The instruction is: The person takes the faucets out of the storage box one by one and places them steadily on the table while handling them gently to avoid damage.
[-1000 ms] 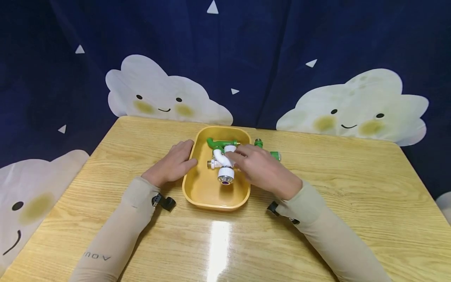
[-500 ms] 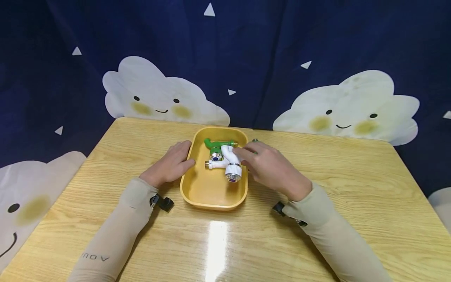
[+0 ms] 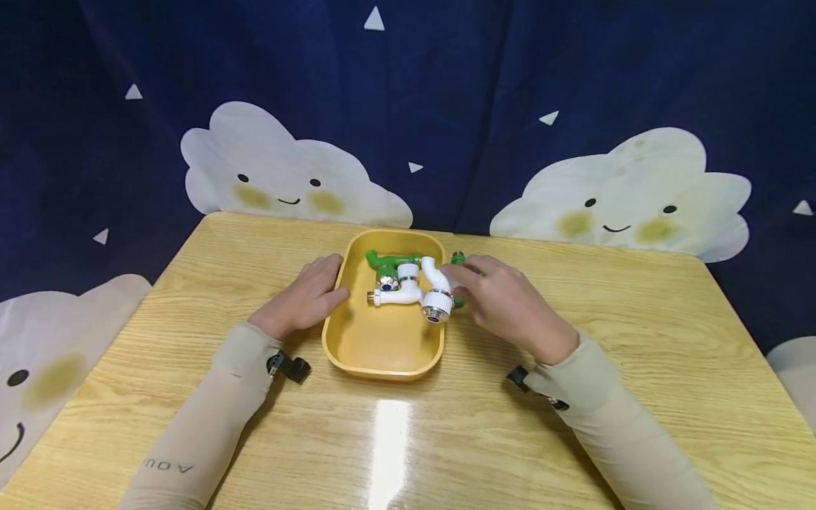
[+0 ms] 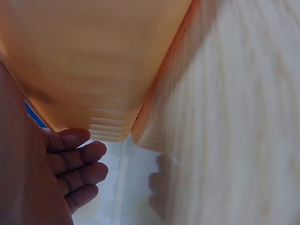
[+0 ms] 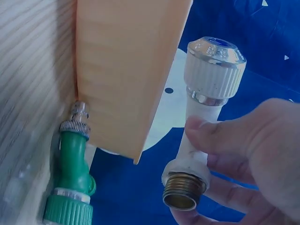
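My right hand (image 3: 510, 301) pinches a white tap (image 3: 437, 287) over the right rim of a yellow tray (image 3: 382, 347). In the right wrist view the thumb and fingers of the right hand (image 5: 243, 154) hold the body of the white tap (image 5: 215, 79), its brass thread facing down. Inside the tray lie another white tap (image 3: 398, 296) and a green tap (image 3: 395, 261). My left hand (image 3: 302, 297) rests against the tray's left rim; in the left wrist view the left hand (image 4: 70, 164) has its fingers loosely bent beside the tray wall (image 4: 103, 61).
A green tap (image 5: 72, 164) lies on the wooden table (image 3: 574, 425) just right of the tray, partly hidden by my right hand in the head view. A dark blue curtain (image 3: 459, 85) with cloud prints hangs behind the table.
My right hand has moved right with the white tap, from above the middle of the tray to its right rim, uncovering the white tap inside. My left hand stays at the left rim.
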A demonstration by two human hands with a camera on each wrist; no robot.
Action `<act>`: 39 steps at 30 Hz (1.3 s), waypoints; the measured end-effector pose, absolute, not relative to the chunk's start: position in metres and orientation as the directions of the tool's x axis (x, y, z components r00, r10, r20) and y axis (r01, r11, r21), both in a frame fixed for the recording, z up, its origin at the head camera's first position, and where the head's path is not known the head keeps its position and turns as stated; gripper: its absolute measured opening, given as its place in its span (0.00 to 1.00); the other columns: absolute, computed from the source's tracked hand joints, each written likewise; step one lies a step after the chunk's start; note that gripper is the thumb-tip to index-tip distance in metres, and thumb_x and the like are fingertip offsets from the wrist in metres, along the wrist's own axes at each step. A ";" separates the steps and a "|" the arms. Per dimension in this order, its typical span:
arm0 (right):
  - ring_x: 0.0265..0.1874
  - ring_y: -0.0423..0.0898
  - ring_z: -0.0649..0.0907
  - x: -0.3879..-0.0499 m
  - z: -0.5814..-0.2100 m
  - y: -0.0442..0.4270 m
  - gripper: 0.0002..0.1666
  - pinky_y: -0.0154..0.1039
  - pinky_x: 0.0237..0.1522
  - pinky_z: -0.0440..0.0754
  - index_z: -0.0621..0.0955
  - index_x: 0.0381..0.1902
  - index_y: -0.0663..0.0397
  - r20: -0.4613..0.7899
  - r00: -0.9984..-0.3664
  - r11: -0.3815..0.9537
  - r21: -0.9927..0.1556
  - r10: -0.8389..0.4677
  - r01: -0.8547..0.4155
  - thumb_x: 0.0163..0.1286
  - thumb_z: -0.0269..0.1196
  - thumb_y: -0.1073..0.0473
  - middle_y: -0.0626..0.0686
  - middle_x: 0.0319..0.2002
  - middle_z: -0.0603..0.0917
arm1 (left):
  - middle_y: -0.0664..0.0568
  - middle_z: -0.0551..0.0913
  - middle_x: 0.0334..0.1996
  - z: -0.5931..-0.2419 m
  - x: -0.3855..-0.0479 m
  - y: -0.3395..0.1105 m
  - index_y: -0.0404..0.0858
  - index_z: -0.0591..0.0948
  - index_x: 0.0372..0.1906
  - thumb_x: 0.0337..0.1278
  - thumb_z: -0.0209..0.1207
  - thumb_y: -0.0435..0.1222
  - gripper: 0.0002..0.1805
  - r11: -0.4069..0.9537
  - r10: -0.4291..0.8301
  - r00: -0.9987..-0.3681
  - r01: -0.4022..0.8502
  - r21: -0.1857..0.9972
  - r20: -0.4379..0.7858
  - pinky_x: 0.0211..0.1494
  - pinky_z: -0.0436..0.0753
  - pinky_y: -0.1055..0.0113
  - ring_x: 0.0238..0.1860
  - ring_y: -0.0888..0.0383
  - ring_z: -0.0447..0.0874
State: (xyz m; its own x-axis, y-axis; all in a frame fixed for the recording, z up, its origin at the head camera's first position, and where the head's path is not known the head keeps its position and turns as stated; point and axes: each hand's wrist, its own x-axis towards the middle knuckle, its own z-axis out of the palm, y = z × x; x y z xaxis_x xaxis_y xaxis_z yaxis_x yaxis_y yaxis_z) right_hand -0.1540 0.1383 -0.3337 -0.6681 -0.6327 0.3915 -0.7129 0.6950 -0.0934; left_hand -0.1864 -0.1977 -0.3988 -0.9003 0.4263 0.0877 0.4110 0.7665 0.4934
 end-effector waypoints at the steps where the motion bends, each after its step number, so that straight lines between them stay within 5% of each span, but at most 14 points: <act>1: 0.37 0.52 0.86 -0.154 -0.334 0.140 0.24 0.47 0.37 0.86 0.85 0.58 0.53 0.391 -0.671 0.698 -0.093 -0.630 -0.710 0.64 0.70 0.69 0.57 0.40 0.86 | 0.43 0.76 0.42 -0.399 -0.186 -0.198 0.33 0.72 0.53 0.66 0.50 0.40 0.17 0.767 0.428 -0.899 0.415 0.490 0.092 0.55 0.68 0.53 0.46 0.46 0.70; 19: 0.38 0.52 0.87 -0.158 -0.334 0.157 0.18 0.48 0.39 0.86 0.85 0.54 0.55 0.427 -0.700 0.735 -0.112 -0.572 -0.669 0.66 0.69 0.66 0.56 0.43 0.88 | 0.44 0.77 0.44 -0.401 -0.187 -0.199 0.35 0.72 0.55 0.65 0.49 0.41 0.19 0.772 0.421 -0.904 0.402 0.491 0.078 0.55 0.68 0.53 0.47 0.48 0.71; 39: 0.28 0.51 0.83 -0.159 -0.343 0.182 0.21 0.48 0.28 0.82 0.85 0.56 0.63 0.489 -0.735 0.795 -0.129 -0.469 -0.593 0.65 0.70 0.66 0.60 0.37 0.87 | 0.43 0.76 0.43 -0.399 -0.186 -0.198 0.34 0.72 0.54 0.66 0.50 0.40 0.18 0.769 0.425 -0.901 0.411 0.489 0.089 0.55 0.68 0.53 0.47 0.47 0.70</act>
